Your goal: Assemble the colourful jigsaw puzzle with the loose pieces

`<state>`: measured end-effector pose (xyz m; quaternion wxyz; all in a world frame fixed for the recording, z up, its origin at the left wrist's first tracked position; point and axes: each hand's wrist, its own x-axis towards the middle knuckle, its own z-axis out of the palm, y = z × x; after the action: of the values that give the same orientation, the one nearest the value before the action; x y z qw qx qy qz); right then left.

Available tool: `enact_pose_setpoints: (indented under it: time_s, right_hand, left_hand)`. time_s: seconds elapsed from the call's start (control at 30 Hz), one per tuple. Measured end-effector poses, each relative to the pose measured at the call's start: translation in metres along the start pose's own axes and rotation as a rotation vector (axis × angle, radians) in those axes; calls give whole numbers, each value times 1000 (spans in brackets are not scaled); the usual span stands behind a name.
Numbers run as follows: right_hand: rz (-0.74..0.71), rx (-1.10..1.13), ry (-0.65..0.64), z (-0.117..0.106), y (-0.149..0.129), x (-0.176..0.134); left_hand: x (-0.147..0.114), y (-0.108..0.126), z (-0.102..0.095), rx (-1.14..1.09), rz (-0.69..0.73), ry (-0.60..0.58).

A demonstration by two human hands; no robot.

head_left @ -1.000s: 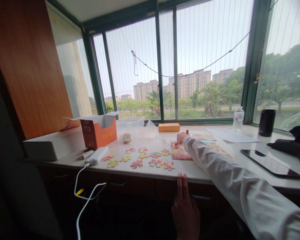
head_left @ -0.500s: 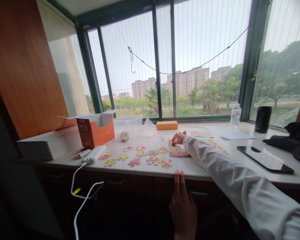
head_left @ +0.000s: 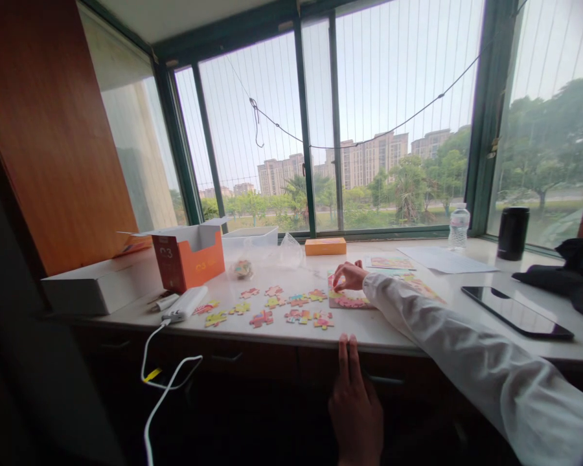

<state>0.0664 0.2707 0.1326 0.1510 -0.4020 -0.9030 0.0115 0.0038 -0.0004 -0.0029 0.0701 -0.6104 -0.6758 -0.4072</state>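
Note:
My right hand (head_left: 350, 277), in a white sleeve, reaches over a partly filled jigsaw puzzle (head_left: 350, 301) on the white tabletop. Its fingers are bent together at the puzzle's left part. Whatever lies between the fingertips is too small to make out. My left hand (head_left: 355, 401) is low in front of the table edge, two fingers stretched up toward it, holding nothing. Left of the puzzle, several loose jigsaw pieces (head_left: 261, 318) lie spread out. A picture card (head_left: 392, 263) lies just behind my right wrist.
An orange-red box (head_left: 189, 264), a white box (head_left: 94, 288) and a white power strip (head_left: 187, 304) with a cable stand left. Behind are a clear bin (head_left: 250, 238) and an orange box (head_left: 325, 246). On the right are a tablet (head_left: 515, 312), a water bottle (head_left: 459, 226) and a black tumbler (head_left: 513, 233).
The fingers of my right hand have shifted slightly and look more curled at the puzzle's left part. My left hand stays nearly in place. The whole view has tilted slightly.

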Motion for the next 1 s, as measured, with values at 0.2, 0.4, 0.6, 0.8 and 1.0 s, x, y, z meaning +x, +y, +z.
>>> enact_pose_setpoints:
  time_s: [0.2, 0.4, 0.6, 0.8, 1.0]
  right_hand:
    - [84, -23, -55, 2, -5, 0]
    - [9, -16, 11, 11, 2, -7]
    - [-68, 40, 92, 10, 12, -10]
    - [-113, 43, -34, -2, 7, -17]
    - [-122, 50, -101, -15, 6, -22]
  left_hand:
    - [-1, -3, 5, 0, 12, 0]
    - [-5, 0, 2, 2, 14, -30]
    - [-8, 1, 2, 23, 2, -62]
    - [-8, 0, 1, 22, 17, -61]
    - [-6, 0, 1, 7, 20, -51]
